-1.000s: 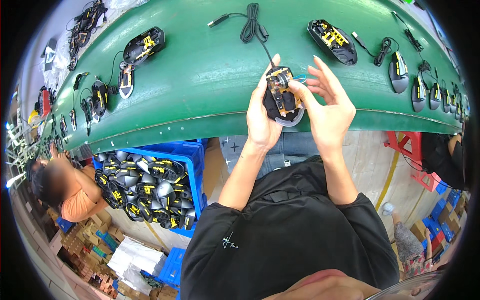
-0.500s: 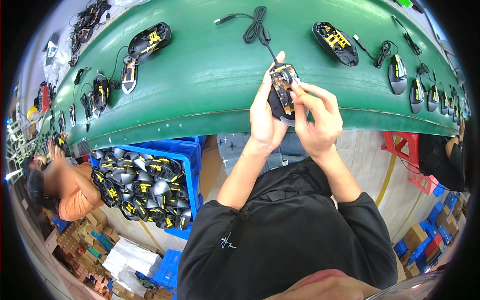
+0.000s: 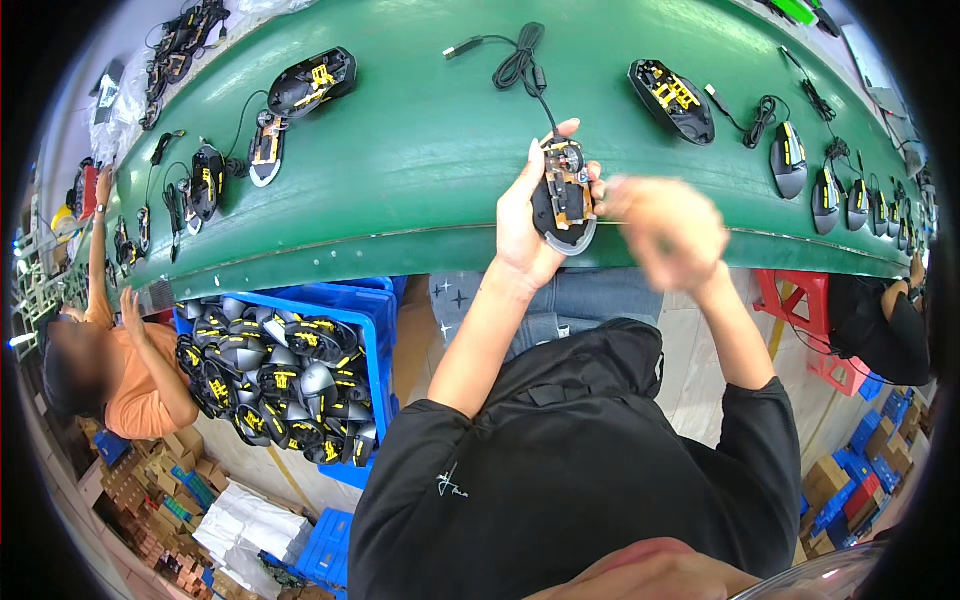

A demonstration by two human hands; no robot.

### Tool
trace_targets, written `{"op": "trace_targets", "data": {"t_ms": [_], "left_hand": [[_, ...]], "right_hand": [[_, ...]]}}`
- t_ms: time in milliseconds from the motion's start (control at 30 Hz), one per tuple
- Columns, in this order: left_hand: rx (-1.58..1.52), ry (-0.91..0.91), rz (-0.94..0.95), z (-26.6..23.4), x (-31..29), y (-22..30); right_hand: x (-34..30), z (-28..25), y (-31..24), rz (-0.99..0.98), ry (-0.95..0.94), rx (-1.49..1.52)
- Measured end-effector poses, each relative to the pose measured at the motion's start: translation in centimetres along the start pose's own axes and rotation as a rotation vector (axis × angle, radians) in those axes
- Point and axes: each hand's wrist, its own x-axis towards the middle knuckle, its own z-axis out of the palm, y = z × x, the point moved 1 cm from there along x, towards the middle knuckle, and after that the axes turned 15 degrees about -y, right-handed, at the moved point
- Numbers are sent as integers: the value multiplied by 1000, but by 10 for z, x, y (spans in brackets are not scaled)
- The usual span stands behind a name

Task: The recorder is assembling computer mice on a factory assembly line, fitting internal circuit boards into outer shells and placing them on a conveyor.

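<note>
Here, opened mouse base (image 3: pixel 547 212) in cupped left hand (image 3: pixel 525 232), over front edge of green worktable (image 3: pixel 420 130);
just beside, blurred right hand (image 3: pixel 672 228), grip impossible to tell; on base, exposed circuit board (image 3: pixel 570 202); ahead, coiled black cable (image 3: pixel 516 64).

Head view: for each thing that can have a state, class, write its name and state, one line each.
Left hand: holding the mouse base
Right hand: blurred, grip unclear
Mouse base: open, innards exposed
Cable: coiled in a bundle
Left shell: upturned
Right shell: upturned
Mouse at right: casing closed
Blue crate: filled with mouse shells
</note>
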Motion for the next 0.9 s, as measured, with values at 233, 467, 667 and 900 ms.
{"op": "trace_targets", "data": {"t_ms": [233,467,667,900], "left_hand": [[76,80,8,10,5,5],[277,317,148,20,14,-8],[283,154,11,24,5,-5],[592,176,102,17,4,-9]], "right_hand": [[-6,-24,112,1070,7,-10],[40,32,-14,528,252,98],[37,42,7,712,385,596],[32,35,-18,789,407,627]]}}
